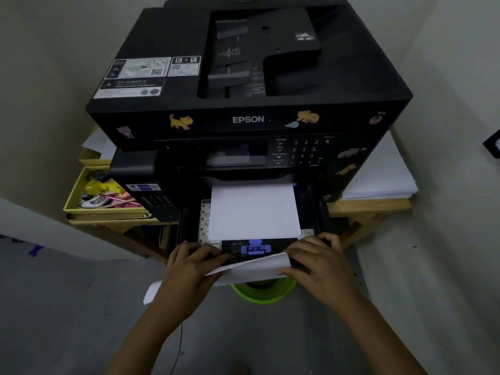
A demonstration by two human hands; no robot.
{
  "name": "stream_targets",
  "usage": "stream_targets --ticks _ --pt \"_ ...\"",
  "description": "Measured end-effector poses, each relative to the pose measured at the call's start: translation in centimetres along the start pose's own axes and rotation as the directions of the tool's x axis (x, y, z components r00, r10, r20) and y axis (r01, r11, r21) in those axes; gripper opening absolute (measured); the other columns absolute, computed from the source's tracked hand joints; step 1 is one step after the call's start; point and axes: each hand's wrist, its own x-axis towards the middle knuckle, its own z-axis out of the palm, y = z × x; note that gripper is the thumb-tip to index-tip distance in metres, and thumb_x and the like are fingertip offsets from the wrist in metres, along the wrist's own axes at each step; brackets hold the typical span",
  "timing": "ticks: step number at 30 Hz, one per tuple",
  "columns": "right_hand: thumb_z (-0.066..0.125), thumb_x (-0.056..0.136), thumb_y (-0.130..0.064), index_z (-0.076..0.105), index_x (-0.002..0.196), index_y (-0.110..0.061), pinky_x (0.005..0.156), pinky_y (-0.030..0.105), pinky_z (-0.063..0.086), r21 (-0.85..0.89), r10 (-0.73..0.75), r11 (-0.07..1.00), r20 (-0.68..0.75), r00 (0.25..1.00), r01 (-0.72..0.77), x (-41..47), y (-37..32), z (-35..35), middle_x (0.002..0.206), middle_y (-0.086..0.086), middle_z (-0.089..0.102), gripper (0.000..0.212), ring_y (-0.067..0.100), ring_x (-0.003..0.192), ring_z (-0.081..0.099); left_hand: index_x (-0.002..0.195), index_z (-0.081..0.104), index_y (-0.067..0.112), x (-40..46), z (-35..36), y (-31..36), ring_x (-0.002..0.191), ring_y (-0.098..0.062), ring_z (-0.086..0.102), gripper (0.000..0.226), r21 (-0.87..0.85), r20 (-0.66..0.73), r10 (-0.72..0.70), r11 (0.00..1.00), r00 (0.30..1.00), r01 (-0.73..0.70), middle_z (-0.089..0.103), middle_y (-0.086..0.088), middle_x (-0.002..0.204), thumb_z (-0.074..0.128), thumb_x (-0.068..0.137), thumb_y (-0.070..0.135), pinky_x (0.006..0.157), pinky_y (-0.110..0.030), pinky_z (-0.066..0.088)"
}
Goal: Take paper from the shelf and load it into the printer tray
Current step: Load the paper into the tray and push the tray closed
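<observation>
Paper (251, 269) hung below the pulled-out printer tray (315, 212) front edge, long axis left-right. Left hand (193, 262) and right hand (319, 258) each gripped an end with curled fingers; tray just beyond them.

Printer (338, 77) black w/ white EPSON lettering, yellow & orange cat stickers, one purple. Paper (254, 212) in tray (311, 207) plain white; tray black, guide clip (255, 247) blue-violet. Side box (73, 193) yellow, pink & yellow bits inside. Basket (263, 292) bright green. Counter (368, 205) light wood. Floor (67, 307) grey.
</observation>
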Motion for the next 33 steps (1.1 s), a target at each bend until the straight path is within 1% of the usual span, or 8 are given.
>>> stream_targets --ticks 3,5,8,13,18,22,26,33 --pt "0.07 0.091 -0.064 0.079 0.099 -0.032 0.097 0.04 0.037 0.013 0.009 1.0 0.032 0.999 -0.01 0.3 0.0 -0.2 0.106 -0.021 0.075 0.034 0.006 0.102 0.066 0.132 0.069 0.048 0.4 -0.4 -0.3 0.114 -0.017 0.05 0.05 -0.03 0.063 -0.032 0.999 0.998 0.034 0.065 0.023 0.121 0.033 0.103 0.066 0.098 -0.036 0.032" --pt "0.07 0.09 -0.063 0.079 0.099 -0.031 0.098 0.038 0.036 0.027 0.02 0.999 0.047 0.999 -0.021 0.3 0.0 -0.3 0.104 -0.021 0.074 0.034 0.006 0.102 0.066 0.131 0.07 0.049 0.6 -0.7 -0.3 0.115 -0.014 0.048 0.059 -0.051 0.093 -0.047 0.997 0.995 0.052 0.064 0.025 0.121 0.026 0.101 0.073 0.1 -0.035 0.028" --pt "0.069 0.089 -0.064 0.078 0.097 -0.031 0.095 0.035 0.032 0.041 0.042 0.998 0.052 0.998 -0.044 0.3 -0.2 -0.6 0.101 -0.02 0.073 0.035 0.005 0.099 0.065 0.129 0.071 0.048 0.7 -1.0 -0.2 0.116 -0.014 0.047 0.064 -0.075 0.13 -0.061 0.995 0.99 0.071 0.063 0.026 0.122 0.024 0.098 0.078 0.102 -0.036 0.027" --pt "0.07 0.089 -0.064 0.077 0.095 -0.032 0.089 0.036 0.032 0.057 0.056 0.997 0.045 0.997 -0.058 0.3 -0.7 -0.7 0.097 -0.019 0.071 0.034 0.006 0.089 0.062 0.13 0.069 0.049 0.7 -1.2 -0.3 0.112 -0.012 0.047 0.062 -0.072 0.142 -0.07 0.994 0.987 0.08 0.059 0.03 0.12 0.024 0.098 0.077 0.102 -0.037 0.029" --pt "0.07 0.091 -0.063 0.076 0.098 -0.033 0.087 0.032 0.027 0.057 0.043 0.997 0.057 0.997 -0.046 0.2 -0.5 -0.7 0.101 -0.021 0.071 0.032 0.002 0.091 0.059 0.128 0.071 0.048 0.7 -1.0 -0.1 0.11 -0.014 0.05 0.06 -0.068 0.098 -0.055 0.996 0.994 0.061 0.063 0.028 0.118 0.025 0.101 0.074 0.099 -0.036 0.03" --pt "0.068 0.094 -0.063 0.077 0.099 -0.032 0.088 0.03 0.026 0.048 0.018 0.999 0.044 0.999 -0.021 0.1 -0.3 -0.5 0.103 -0.021 0.072 0.032 0.003 0.093 0.061 0.13 0.071 0.048 0.6 -0.8 -0.1 0.108 -0.016 0.051 0.052 -0.059 0.066 -0.026 0.998 0.997 0.03 0.065 0.024 0.116 0.031 0.102 0.069 0.095 -0.033 0.03" --pt "0.07 0.093 -0.06 0.076 0.099 -0.032 0.088 0.033 0.031 0.036 0.003 0.999 0.03 1.0 -0.004 0.1 -0.2 -0.4 0.104 -0.021 0.073 0.029 0.004 0.093 0.061 0.131 0.07 0.047 0.5 -0.8 -0.1 0.109 -0.017 0.053 0.041 -0.043 0.05 -0.016 0.999 0.999 0.018 0.067 0.023 0.117 0.045 0.1 0.058 0.096 -0.037 0.037" --pt "0.069 0.095 -0.059 0.077 0.101 -0.03 0.089 0.036 0.035 0.02 -0.036 0.999 0.024 0.999 0.035 0.0 0.0 -0.2 0.106 -0.02 0.074 0.03 0.006 0.096 0.064 0.134 0.068 0.049 0.6 -0.5 -0.3 0.11 -0.017 0.052 0.04 -0.039 0.057 0.003 0.999 0.998 0.0 0.067 0.022 0.119 0.047 0.101 0.056 0.096 -0.037 0.037"
